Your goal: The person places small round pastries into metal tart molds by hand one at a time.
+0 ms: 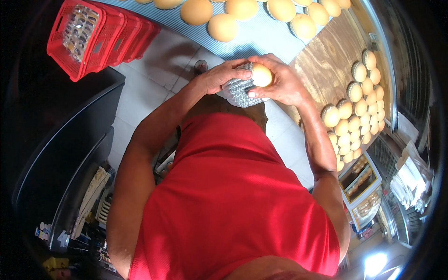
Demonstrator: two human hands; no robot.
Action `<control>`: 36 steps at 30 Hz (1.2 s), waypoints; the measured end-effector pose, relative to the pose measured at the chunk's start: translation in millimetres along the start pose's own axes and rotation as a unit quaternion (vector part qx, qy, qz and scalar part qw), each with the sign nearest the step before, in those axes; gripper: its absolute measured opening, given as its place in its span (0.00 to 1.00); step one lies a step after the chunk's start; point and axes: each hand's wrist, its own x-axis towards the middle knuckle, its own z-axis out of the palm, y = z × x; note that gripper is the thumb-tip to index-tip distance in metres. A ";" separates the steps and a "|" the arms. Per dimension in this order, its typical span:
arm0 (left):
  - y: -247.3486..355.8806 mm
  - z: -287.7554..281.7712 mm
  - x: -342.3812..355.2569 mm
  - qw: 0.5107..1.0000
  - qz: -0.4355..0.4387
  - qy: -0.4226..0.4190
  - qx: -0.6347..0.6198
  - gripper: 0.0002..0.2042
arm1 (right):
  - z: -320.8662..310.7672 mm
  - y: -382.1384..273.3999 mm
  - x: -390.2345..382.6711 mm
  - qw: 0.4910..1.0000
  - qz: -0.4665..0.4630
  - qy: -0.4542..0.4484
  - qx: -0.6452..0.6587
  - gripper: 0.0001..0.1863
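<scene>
In front of my body, both hands are on a silvery, textured bundle (240,93), apparently stacked cups, with a round golden cake (262,74) at its upper right. My left hand (218,75) grips the bundle's upper left, thumb across the top. My right hand (283,83) curls around the cake and the bundle's right side, thumb on the silvery part. Just beyond my hands is a blue striped surface (261,42) carrying several similar round cakes (221,27); a wooden board (317,65) adjoins it on the right.
Stacked red plastic baskets (74,70) holding packaged items stand at upper left, above a black cabinet (60,126). More cakes (366,112) cover the board's right part. Framed display panels (366,207) and white papers (408,179) lie at lower right. Pale floor tiles (140,98) show below.
</scene>
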 end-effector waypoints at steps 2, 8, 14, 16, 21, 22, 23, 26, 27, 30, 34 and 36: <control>2.0 -4.9 -4.2 1.000 -0.004 0.006 0.007 0.33 | 4.6 -2.4 4.5 1.000 -0.014 -0.003 -0.014 0.43; 5.7 -9.0 -11.1 0.997 0.010 0.023 0.077 0.31 | 5.9 -3.1 7.8 0.999 0.008 -0.006 0.053 0.41; -9.4 -29.0 -16.8 0.994 0.040 0.077 0.064 0.29 | 4.5 16.0 15.7 0.984 0.070 0.027 0.161 0.31; -15.5 -45.4 -21.8 0.992 0.072 0.091 0.058 0.33 | -4.8 35.0 32.1 0.986 0.059 0.078 0.136 0.29; -1.0 -42.6 -30.6 0.956 0.232 0.031 0.177 0.40 | -38.9 54.2 98.0 0.939 0.098 0.328 -0.012 0.39; 5.1 -35.3 -30.2 0.939 0.270 0.013 0.211 0.41 | -43.8 64.7 108.4 0.924 0.058 0.369 -0.083 0.42; 11.8 -28.0 -30.7 0.920 0.307 -0.008 0.244 0.42 | -46.5 75.4 112.7 0.899 0.020 0.409 -0.154 0.45; 27.7 -9.2 -37.2 0.886 0.359 -0.012 0.295 0.44 | -34.9 39.1 78.2 0.910 0.050 0.382 -0.151 0.42; 32.6 -4.4 -36.3 0.875 0.373 -0.017 0.307 0.44 | -29.8 23.1 58.8 0.939 0.033 0.336 -0.068 0.40; 43.5 9.3 -27.9 0.845 0.402 -0.033 0.352 0.45 | -0.4 -16.9 -2.5 0.971 -0.026 0.231 0.053 0.34; 60.0 27.2 -16.4 0.774 0.441 -0.070 0.448 0.46 | 24.2 -18.2 -26.7 0.962 0.005 0.274 -0.007 0.33; 65.1 36.5 -13.0 0.755 0.449 -0.095 0.468 0.46 | 34.3 -15.6 -33.2 0.951 0.032 0.305 0.039 0.34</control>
